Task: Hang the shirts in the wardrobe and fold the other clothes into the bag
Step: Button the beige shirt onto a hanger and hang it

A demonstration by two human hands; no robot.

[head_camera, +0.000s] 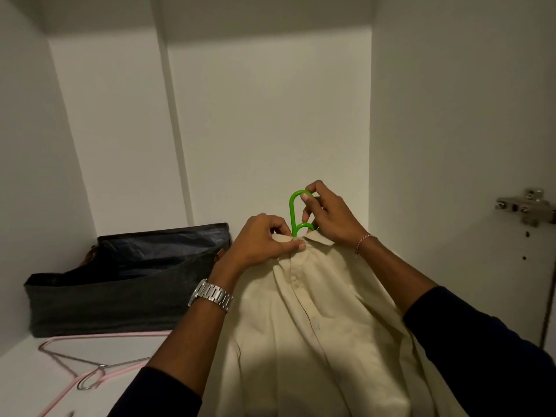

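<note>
Wardrobe interior [270, 115]: white panels all round, seen ahead of and above both hands; a metal door hinge [525, 207] is fixed to the right of the right hand.
White shelf [24, 377]: seen left of and below the left hand.
Cream shirt [307, 341]: draped below both hands.
Dark bag [120, 284]: stood open left of the left hand.
Pink hanger [90, 374]: laid below the bag.
Green hanger [293, 212]: hook gripped by the right hand [331, 218].
Left hand [261, 239]: collar pinched.
</note>
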